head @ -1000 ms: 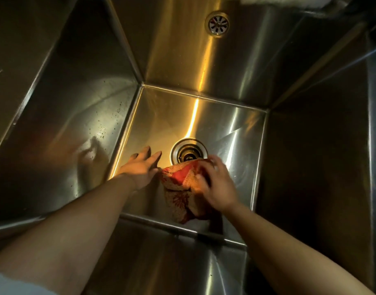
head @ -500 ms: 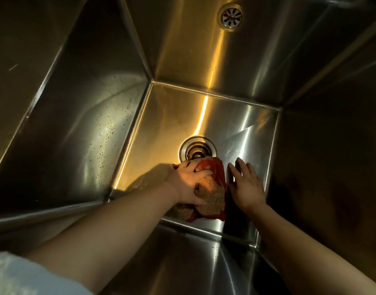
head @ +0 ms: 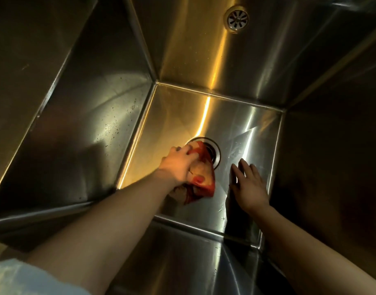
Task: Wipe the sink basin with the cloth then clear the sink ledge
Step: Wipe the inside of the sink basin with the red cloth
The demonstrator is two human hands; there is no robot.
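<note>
Round overflow grille [head: 237, 18] in upper right of frame, slots in spoke pattern. Metal drain ring [head: 217, 153] near centre, only upper and right part showing. Dark specks [head: 113, 126] scattered at centre left. Warm light streak [head: 204, 117] just above drain ring.

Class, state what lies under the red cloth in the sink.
The cloth, gripped by the left hand, overlaps the drain ring and basin floor; its opening is mostly hidden.

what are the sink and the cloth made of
Sink: looks like stainless steel, brushed and shiny, with streaked light reflections and folded seams. Cloth: seemingly woven fabric, red and tan, soft and crumpled in the left hand; fibre cannot be told.
</note>
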